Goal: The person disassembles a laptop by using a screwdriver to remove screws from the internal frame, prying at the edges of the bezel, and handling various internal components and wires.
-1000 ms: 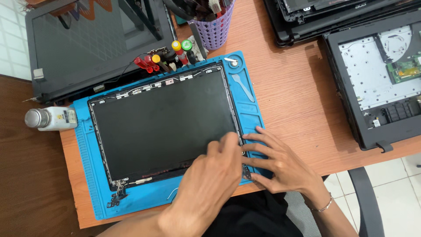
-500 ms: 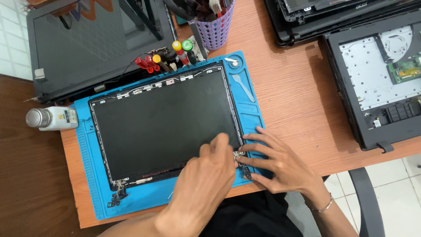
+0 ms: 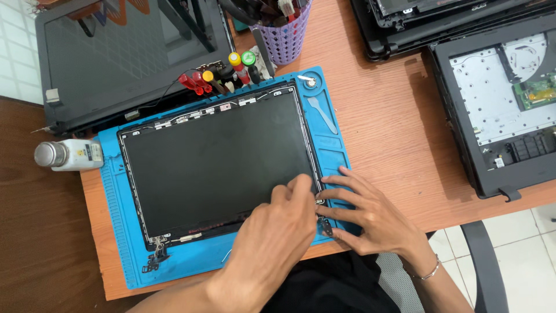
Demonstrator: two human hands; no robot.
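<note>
Laptop screen panel (image 3: 217,165) lies flat on blue mat (image 3: 116,232), center of desk. L hand (image 3: 272,237) over panel's lower-right corner, fingertips pinched at hinge (image 3: 324,225); what they pinch, can't tell. R hand (image 3: 370,217) spread flat on mat beside corner, holding nothing. Screwdrivers (image 3: 217,78) behind mat.

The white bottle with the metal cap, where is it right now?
In the head view the white bottle lies on its side at the far left, on the table's edge just left of the blue mat and below the dark laptop lid.
</note>
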